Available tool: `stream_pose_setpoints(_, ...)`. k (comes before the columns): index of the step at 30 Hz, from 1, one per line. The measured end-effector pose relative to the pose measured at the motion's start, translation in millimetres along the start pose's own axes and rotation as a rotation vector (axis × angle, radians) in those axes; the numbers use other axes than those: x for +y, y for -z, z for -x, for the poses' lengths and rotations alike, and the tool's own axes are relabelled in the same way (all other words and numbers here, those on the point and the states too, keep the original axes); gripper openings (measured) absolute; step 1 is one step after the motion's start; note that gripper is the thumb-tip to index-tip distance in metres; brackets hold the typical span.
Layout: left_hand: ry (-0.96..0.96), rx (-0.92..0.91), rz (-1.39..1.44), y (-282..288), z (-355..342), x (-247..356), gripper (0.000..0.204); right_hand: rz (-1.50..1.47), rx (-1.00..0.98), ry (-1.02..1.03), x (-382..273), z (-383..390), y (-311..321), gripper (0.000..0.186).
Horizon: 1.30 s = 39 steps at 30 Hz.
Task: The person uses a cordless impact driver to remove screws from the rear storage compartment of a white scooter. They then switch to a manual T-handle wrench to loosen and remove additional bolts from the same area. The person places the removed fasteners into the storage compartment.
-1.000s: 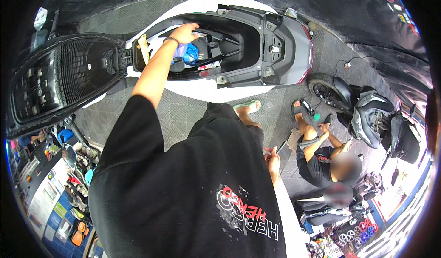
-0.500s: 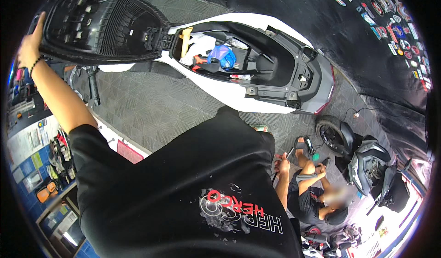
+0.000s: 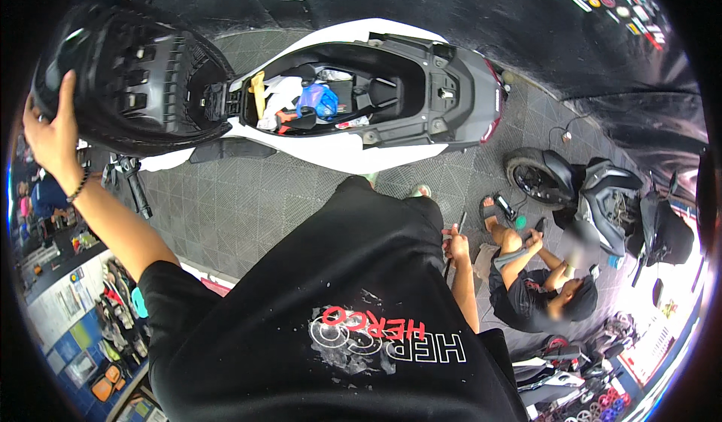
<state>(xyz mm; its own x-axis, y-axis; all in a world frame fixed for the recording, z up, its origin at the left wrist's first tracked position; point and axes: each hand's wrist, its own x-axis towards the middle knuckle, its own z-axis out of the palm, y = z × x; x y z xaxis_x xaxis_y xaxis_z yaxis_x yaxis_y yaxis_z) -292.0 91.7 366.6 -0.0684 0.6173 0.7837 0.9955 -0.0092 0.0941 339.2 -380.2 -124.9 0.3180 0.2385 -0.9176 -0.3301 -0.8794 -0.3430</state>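
Observation:
My left hand (image 3: pixel 56 138) grips the free end of a scooter's raised black seat (image 3: pixel 154 83), thumb on its underside. The seat is hinged at the left of the open storage compartment (image 3: pixel 410 72) in the white scooter (image 3: pixel 316 153). Inside that compartment lie a blue plastic bag (image 3: pixel 319 101), white wrapping (image 3: pixel 283 94), a yellowish tube-like piece (image 3: pixel 259 95) and something orange-red (image 3: pixel 286 121). Low at my right side, my right hand (image 3: pixel 456 244) is closed round a thin, dark, rod-shaped tool (image 3: pixel 462 220), whose exact kind I cannot make out.
A person (image 3: pixel 530 290) in dark clothes sits low on the right. Beyond them stands a partly stripped dark scooter (image 3: pixel 605 196), with a wheel (image 3: pixel 535 177) nearby. A cable (image 3: pixel 564 129) crosses the patterned floor (image 3: pixel 301 204). Shelves with goods (image 3: pixel 116 309) line the left.
The seat has tilted on its hinge and looks steeper, my left hand moving with it. My view has shifted, so the scooter sits farther left. My right hand keeps hold of the tool.

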Motion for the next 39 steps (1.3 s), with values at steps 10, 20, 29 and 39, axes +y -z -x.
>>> stream_pose_setpoints(10,-0.6,-0.417,0.63,-74.4,207.0,382.8,0.087,-0.215,0.081,-0.026,67.9,17.1,52.1,0.057)
stream_pose_setpoints(20,-0.809,-0.924,0.305,-176.3,388.8,527.3,0.111,-0.288,0.166,-0.057,148.3,20.6,117.6,0.063)
stream_pose_setpoints(29,-0.792,-0.823,0.485,-170.4,385.3,509.7,0.09,-0.126,0.103,0.015,168.7,5.6,178.6,0.066)
stream_pose_setpoints(39,0.122,-0.964,0.96,-34.9,547.7,336.1,0.034,0.369,-0.229,0.034,50.6,-100.4,173.6,0.07)
